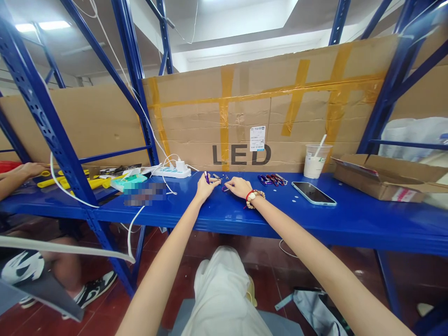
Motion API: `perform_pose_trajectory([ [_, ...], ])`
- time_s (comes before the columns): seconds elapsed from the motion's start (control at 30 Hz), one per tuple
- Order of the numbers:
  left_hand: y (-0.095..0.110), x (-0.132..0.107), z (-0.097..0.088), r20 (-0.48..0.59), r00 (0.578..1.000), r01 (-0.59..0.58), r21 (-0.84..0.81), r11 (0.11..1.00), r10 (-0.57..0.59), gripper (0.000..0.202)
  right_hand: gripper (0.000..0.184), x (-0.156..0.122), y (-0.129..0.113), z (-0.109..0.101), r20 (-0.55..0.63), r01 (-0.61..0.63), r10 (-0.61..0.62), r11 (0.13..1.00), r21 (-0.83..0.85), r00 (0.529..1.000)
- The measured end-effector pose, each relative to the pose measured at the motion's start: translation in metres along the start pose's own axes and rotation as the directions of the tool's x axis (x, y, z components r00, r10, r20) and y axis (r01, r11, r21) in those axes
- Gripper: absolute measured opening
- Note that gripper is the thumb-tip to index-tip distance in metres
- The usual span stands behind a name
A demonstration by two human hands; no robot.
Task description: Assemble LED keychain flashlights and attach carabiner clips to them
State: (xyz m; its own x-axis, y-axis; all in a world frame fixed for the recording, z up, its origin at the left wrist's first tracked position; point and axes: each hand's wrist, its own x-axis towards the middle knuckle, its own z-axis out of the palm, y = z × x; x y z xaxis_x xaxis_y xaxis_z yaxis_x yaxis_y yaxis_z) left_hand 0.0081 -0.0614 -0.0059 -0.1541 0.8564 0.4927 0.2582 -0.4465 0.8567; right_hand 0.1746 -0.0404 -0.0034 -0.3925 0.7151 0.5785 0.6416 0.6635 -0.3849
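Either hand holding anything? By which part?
Left hand: a small purple piece, gripped below its protruding upper end. Right hand: at a purple bit, too small to tell whether or where it's gripped.

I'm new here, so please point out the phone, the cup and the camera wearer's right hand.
Phone (314, 193), head view: its dark screen.
Cup (313, 165), head view: its front side.
Right hand (240, 187), head view: its back.

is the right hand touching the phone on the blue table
Apart. The head view shows it: a stretch of blue tabletop lies plainly between the right hand and the phone.
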Motion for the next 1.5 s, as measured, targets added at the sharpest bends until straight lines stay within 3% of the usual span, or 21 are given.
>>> perform_pose_trajectory([
  [0.27,0.007,-0.006,0.004,0.166,0.982,0.107,-0.103,0.989,-0.089,0.049,0.022,0.007,-0.004,0.003,-0.088,0.126,-0.110,0.970,0.207,0.990],
  [0.4,0.006,-0.007,0.003,0.208,0.974,0.110,-0.086,0.990,-0.090,0.048,0.017,0.007,-0.003,0.003,-0.120,0.126,-0.096,0.952,0.278,0.988],
  [0.67,0.003,-0.007,0.004,0.188,0.982,-0.009,0.003,1.000,0.008,0.027,0.028,0.011,0.000,0.002,-0.179,0.047,0.043,0.882,0.469,0.983],
  [0.87,-0.006,-0.005,0.005,0.223,0.972,-0.102,0.098,0.990,0.078,0.019,0.038,0.012,-0.004,0.005,-0.100,0.022,0.042,0.822,0.569,0.994],
  [1.03,-0.005,-0.007,0.005,0.238,0.965,-0.150,0.145,0.978,0.112,0.027,0.037,0.009,-0.006,0.005,-0.057,0.025,0.009,0.813,0.581,0.998],
  [1.23,0.005,-0.018,0.003,0.265,0.954,-0.213,0.279,0.936,0.138,0.024,0.034,0.008,-0.004,-0.002,-0.080,0.055,-0.013,0.837,0.545,0.997],
  [1.5,0.021,-0.026,0.002,0.348,0.934,-0.277,0.561,0.780,0.081,0.026,0.020,0.005,-0.002,-0.013,-0.151,0.103,-0.045,0.912,0.397,0.987],
])
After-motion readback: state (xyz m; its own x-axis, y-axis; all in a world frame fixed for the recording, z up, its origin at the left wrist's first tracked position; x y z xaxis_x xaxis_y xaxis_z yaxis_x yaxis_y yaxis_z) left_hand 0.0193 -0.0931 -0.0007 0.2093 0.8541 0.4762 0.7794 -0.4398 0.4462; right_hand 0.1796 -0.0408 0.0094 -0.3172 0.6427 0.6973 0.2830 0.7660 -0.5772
